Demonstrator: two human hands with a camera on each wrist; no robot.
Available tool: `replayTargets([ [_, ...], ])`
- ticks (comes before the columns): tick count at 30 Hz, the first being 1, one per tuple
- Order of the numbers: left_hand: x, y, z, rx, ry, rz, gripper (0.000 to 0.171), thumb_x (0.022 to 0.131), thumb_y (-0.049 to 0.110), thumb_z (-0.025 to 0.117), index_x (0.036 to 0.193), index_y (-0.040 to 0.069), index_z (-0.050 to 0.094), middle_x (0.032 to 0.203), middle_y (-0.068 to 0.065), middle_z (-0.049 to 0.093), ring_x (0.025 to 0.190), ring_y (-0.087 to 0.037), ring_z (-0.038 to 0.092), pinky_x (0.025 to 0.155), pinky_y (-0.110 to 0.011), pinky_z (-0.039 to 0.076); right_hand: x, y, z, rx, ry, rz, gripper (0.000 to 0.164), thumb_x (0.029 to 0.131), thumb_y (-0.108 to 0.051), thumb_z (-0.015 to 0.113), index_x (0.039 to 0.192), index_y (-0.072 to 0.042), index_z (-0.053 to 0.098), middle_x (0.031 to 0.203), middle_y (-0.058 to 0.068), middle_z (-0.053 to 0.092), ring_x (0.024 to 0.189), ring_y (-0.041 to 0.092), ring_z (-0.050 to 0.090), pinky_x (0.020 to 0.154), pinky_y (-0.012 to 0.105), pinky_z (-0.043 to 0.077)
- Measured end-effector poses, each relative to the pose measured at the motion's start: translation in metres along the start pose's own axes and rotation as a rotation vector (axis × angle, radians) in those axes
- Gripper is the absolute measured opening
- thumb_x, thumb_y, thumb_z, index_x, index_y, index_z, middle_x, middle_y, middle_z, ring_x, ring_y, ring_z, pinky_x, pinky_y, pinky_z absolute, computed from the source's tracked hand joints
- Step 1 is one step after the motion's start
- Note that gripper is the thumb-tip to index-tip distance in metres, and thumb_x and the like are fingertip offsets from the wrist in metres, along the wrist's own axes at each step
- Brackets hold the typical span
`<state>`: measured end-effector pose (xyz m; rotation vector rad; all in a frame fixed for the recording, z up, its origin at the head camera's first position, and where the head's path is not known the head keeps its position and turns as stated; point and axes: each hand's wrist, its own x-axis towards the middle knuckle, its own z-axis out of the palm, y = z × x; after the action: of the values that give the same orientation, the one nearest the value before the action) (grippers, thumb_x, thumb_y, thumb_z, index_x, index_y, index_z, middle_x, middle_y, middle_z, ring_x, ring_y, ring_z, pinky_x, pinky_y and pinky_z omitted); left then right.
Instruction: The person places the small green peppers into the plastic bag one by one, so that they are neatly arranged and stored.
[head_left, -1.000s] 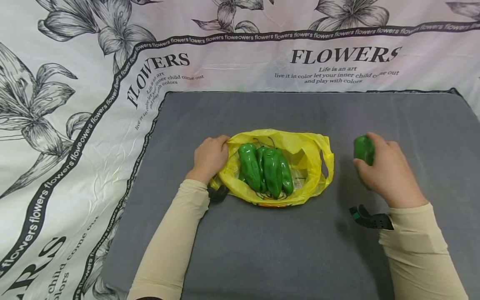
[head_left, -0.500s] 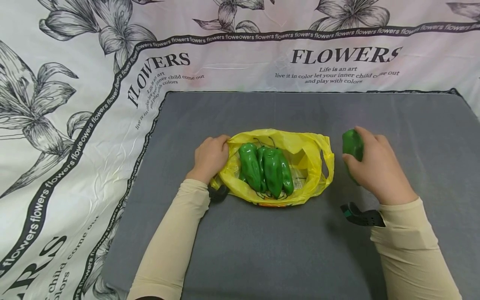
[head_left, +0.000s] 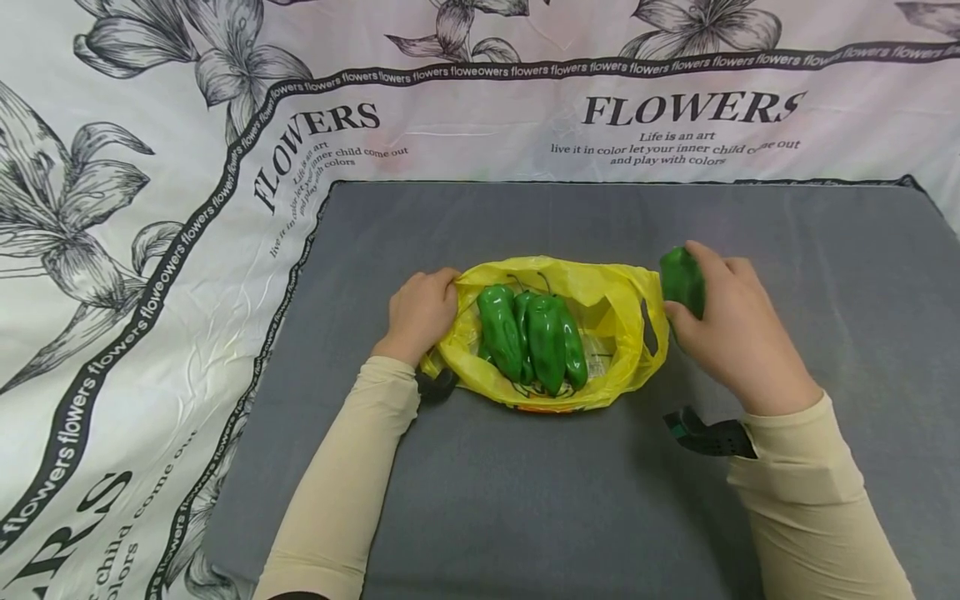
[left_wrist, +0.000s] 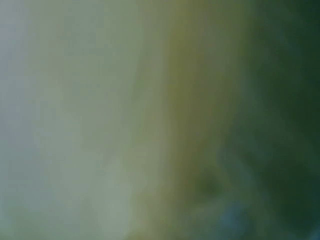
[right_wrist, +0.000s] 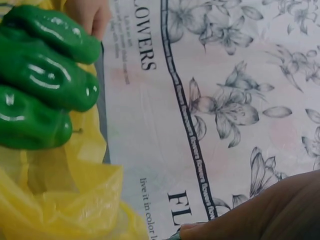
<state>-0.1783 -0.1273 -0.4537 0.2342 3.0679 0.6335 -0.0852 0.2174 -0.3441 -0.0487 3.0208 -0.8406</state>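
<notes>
A yellow plastic bag (head_left: 637,375) lies with its mouth facing up, and several glossy green peppers (head_left: 546,342) rest inside it, side by side. My left hand (head_left: 422,315) grips the bag's left rim. Just past the bag's right handle, my right hand (head_left: 738,333) holds one more green pepper (head_left: 681,282) between thumb and fingers; part of it is hidden behind the hand. The right wrist view shows the bagged peppers (right_wrist: 45,77) up close, with my right thumb at the lower right. The left wrist view is a blur.
A dark grey table surface (head_left: 525,517) lies under the bag. Behind it and to the left hangs a white cloth (head_left: 480,125) printed with flowers and lettering. Each wrist wears a black strap (head_left: 708,433).
My right hand has moved left with its pepper, from well right of the bag to beside its right handle. The left hand and the bag stay in place.
</notes>
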Motion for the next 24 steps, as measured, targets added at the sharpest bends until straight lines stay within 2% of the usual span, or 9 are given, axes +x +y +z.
replayTargets([
  [9, 0.0, -0.001, 0.0, 0.011, 0.01, -0.004, 0.039, 0.111, 0.025, 0.042, 0.137, 0.022, 0.07, 0.122, -0.006, 0.075, 0.11, -0.03, 0.067, 0.083, -0.054, 0.056, 0.007, -0.022, 0.014, 0.052, -0.024, -0.054, 0.077, 0.101, -0.014, 0.064, 0.165, 0.003, 0.024, 0.146, 0.044, 0.038, 0.118, 0.053, 0.046, 0.091, 0.069, 0.046],
  [15, 0.0, -0.001, 0.001, 0.011, 0.01, -0.004, 0.038, 0.111, 0.025, 0.043, 0.137, 0.022, 0.071, 0.122, -0.005, 0.075, 0.109, -0.03, 0.067, 0.082, -0.053, 0.056, 0.01, -0.033, 0.021, 0.071, -0.02, -0.1, 0.075, 0.1, -0.012, 0.065, 0.163, 0.005, 0.028, 0.144, 0.044, 0.041, 0.118, 0.052, 0.048, 0.092, 0.068, 0.047],
  [24, 0.001, -0.002, 0.001, 0.0, 0.009, 0.004, 0.038, 0.112, 0.025, 0.042, 0.137, 0.021, 0.071, 0.121, -0.005, 0.075, 0.107, -0.029, 0.067, 0.08, -0.051, 0.056, 0.012, -0.051, 0.033, 0.072, -0.069, -0.089, 0.076, 0.102, -0.014, 0.065, 0.165, 0.002, 0.025, 0.144, 0.04, 0.043, 0.115, 0.049, 0.052, 0.092, 0.064, 0.05],
])
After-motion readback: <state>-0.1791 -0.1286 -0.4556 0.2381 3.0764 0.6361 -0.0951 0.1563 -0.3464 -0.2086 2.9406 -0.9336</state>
